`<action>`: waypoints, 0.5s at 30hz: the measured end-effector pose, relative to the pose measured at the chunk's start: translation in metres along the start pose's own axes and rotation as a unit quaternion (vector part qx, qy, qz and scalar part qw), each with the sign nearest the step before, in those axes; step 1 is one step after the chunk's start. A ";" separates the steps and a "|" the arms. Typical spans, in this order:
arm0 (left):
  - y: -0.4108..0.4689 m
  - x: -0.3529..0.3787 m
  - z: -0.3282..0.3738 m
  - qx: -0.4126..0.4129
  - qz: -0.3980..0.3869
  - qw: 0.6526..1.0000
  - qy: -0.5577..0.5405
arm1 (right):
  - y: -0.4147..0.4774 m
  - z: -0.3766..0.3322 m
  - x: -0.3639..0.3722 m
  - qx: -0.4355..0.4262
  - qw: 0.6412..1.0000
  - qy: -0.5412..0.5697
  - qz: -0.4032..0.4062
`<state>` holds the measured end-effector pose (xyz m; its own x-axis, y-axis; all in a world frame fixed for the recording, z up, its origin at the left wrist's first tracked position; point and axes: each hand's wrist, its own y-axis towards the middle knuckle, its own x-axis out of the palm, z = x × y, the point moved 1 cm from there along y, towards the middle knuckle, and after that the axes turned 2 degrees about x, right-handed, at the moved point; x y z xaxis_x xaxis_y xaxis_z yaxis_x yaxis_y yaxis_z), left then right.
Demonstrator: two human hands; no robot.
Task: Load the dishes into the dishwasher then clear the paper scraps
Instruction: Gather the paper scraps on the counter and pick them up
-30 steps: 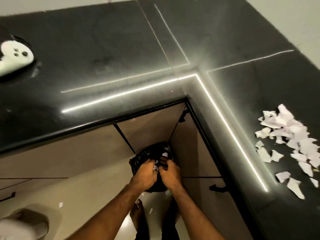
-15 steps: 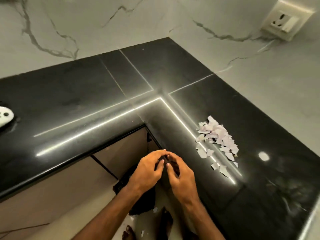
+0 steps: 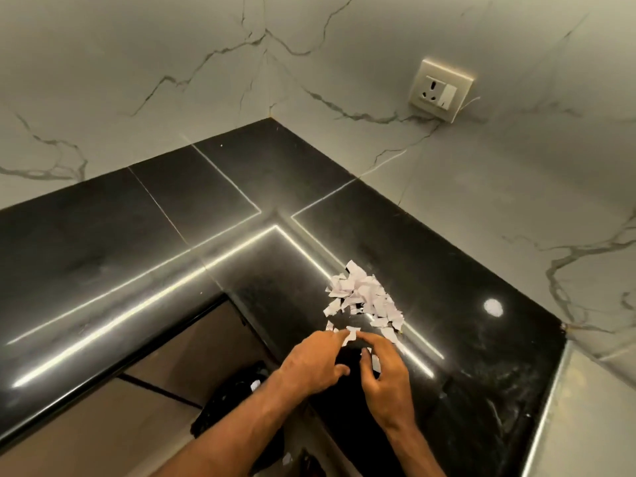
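My L grip [image 3: 313, 366] is open, nudging paper scraps [image 3: 364, 297], R grip [image 3: 385, 380] pinches a few; rushed sweep cd flick bits off counter [image 3: 172, 235].

Black bag [image 3: 234, 404] partly behind left forearm [image 3: 234, 438], countertop [image 3: 103, 253] cut off at left edge

Two hands [image 3: 311, 364] [image 3: 385, 380], one heap of paper scraps [image 3: 364, 297], one socket [image 3: 440, 92], one bag [image 3: 234, 401]

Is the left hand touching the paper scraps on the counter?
Touching. In the head view the left hand lays its index fingertip on the nearest of the paper scraps; no gap shows.
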<state>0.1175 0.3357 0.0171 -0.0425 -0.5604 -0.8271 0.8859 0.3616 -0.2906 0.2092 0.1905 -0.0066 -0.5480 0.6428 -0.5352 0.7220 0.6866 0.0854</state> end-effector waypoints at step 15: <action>-0.002 0.007 0.007 -0.015 0.009 0.999 0.028 | 0.062 0.066 -0.023 -0.031 0.978 -0.169 -0.117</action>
<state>0.1186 0.3255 0.0154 -0.0529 -0.5110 -0.8580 0.8729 0.3936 -0.2882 0.2947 0.1955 -0.0444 -0.5167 0.3249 -0.7922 0.5607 0.8276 -0.0264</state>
